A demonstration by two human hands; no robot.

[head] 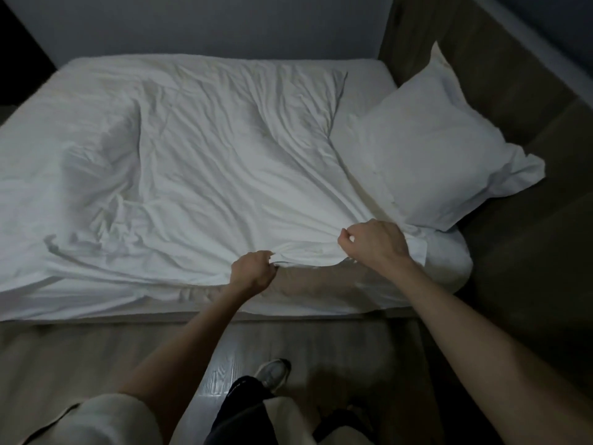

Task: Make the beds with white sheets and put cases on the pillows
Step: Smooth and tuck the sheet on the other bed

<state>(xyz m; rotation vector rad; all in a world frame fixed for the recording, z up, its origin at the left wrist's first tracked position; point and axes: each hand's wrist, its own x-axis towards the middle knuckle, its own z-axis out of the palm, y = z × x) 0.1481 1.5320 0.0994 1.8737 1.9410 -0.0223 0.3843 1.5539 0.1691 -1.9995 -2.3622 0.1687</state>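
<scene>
The left grip (pixel 253 272) pinches the near hem of the crumpled white cotton top sheet (pixel 205 162) between curled fingers and thumb. The right grip (pixel 375 242), seen from its back, is curled around the same hem a little further toward the head end. A sliver of white cloth shows between its fingers, so it looks to be holding fabric too.

Both hold the hem raised just off the bed. This seems meant to let them draw the sheet taut and square it along this side. Under the lifted hem a tan strip of bedding (pixel 308 282) is exposed, and whether it is a blanket or the mattress cannot be told.

The sheet lies across most of the white-covered mattress (pixel 369 75), heavily wrinkled and bunched toward the foot end.

The plump square white pillow (pixel 433 146) is already inside its flanged case. It lies at the head end against the brown padded headboard (pixel 500 75), with its near corner touching the sheet beside the right grip. Whether the sheet is a cover with a quilt inside it is unclear.
</scene>
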